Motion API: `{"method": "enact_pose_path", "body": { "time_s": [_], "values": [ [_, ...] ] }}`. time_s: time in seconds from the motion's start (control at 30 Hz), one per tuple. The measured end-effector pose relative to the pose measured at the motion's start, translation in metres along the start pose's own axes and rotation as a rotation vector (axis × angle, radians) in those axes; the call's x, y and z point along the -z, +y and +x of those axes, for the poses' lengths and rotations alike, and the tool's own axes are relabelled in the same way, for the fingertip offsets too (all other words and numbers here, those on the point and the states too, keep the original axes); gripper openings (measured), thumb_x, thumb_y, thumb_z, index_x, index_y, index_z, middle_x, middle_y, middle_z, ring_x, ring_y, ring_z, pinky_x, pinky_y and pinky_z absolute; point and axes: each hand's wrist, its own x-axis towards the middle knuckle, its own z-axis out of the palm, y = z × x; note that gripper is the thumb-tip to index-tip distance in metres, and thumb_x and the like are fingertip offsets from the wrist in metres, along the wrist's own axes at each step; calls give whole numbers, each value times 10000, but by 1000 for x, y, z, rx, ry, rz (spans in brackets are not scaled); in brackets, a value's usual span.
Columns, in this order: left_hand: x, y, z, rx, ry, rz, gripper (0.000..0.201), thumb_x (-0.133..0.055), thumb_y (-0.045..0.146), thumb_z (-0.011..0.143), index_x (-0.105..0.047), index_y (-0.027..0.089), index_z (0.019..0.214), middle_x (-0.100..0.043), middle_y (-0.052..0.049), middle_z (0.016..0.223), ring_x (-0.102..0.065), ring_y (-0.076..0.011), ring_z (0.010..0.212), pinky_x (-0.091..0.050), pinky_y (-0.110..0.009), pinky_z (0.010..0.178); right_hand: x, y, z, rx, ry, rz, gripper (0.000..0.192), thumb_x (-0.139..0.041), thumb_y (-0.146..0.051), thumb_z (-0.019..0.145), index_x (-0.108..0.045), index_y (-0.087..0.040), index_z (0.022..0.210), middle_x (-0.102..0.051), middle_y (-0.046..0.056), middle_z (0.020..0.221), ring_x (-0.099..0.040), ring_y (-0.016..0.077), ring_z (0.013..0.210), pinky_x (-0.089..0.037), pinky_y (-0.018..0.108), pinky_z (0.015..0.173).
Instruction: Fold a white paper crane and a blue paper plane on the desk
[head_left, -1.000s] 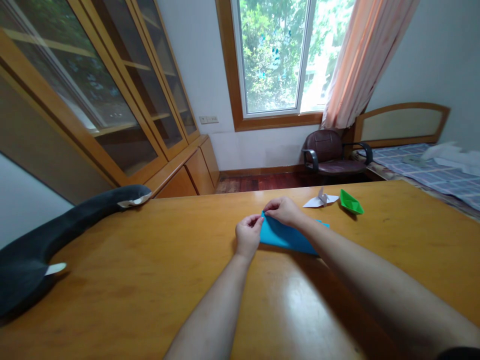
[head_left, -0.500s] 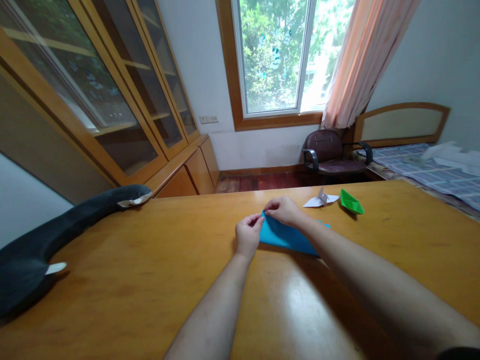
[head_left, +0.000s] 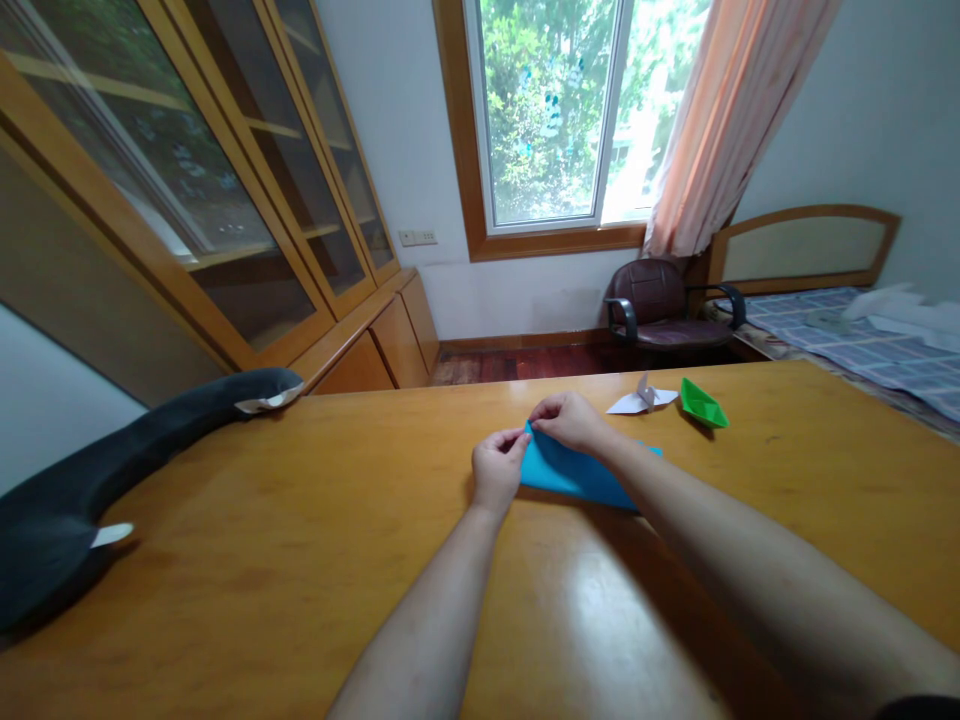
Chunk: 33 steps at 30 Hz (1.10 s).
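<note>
A folded sheet of blue paper [head_left: 574,475] lies on the wooden table in front of me. My left hand [head_left: 498,470] pinches its left end between thumb and fingers. Close by, my right hand [head_left: 568,420] grips the upper left corner, its fingertips almost meeting those of the left. Part of the paper's right side is hidden beneath my right forearm. Beyond that arm lie a white origami crane [head_left: 643,400] and a green paper boat [head_left: 703,403], side by side and touched by neither hand.
The wooden table [head_left: 337,560] spreads wide around my hands. A dark, curved plush-like object with white parts [head_left: 150,450] rests along its left side. Past the far edge stand a maroon armchair [head_left: 652,300], a bed [head_left: 847,310] and a glass-door cabinet [head_left: 300,200].
Almost nothing differs. Both hands keep their pinch on the blue paper, and the small shift across the view is barely visible.
</note>
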Motion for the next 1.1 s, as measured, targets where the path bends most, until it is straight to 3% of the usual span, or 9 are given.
{"method": "enact_pose_path", "body": {
  "time_s": [0.93,1.1],
  "values": [
    [0,4,-3,-28,-14,17,222,-696,314,733,-747,118,824,-750,-93,801,-678,-199,732,-536,-300,703,3,1,-1,-8,-18,-18,143,-629,-125,722,-763,-157,762,-745,40,747,-654,151,676,-483,213,623],
    [-2,2,-1,23,-48,-86,244,-730,290,679,-721,119,853,-717,-60,756,-648,-152,685,-517,-259,665,3,7,1,3,-14,-45,145,-630,-125,722,-763,-164,764,-748,34,751,-651,145,673,-477,207,616]
  ]
}}
